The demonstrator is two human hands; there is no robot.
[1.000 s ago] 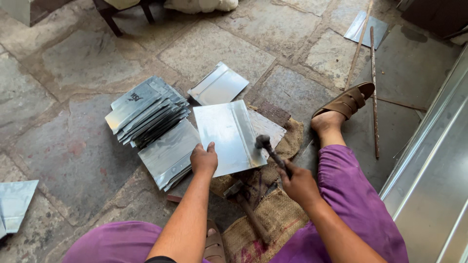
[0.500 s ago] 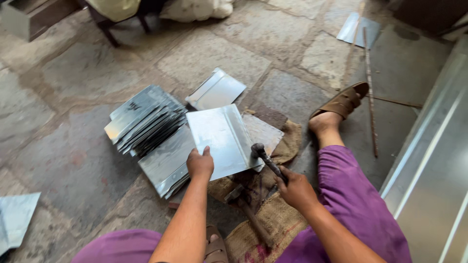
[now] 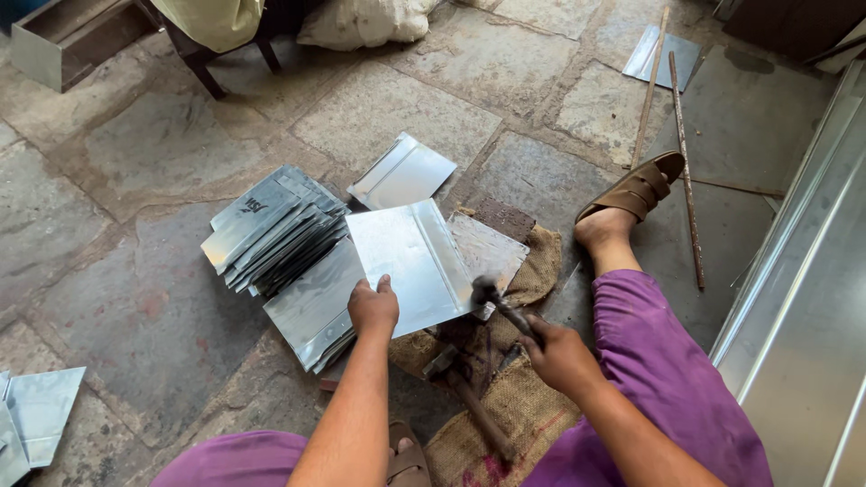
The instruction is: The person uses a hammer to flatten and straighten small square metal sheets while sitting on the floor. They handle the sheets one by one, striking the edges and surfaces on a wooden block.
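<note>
Head view: left hand pins metal sheet (fingers curled); right hand grips hammer.

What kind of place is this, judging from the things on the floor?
Probably a small sheet-metal workshop with work done on the ground. On the stone floor lies a stack of cut metal sheets; the left hand holds one sheet, and the right hand holds a hammer.

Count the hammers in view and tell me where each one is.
2. One dark-headed hammer is gripped in the right hand, its head at the flat metal sheet's edge. A second wooden-handled hammer lies on the brown burlap sack.
</note>
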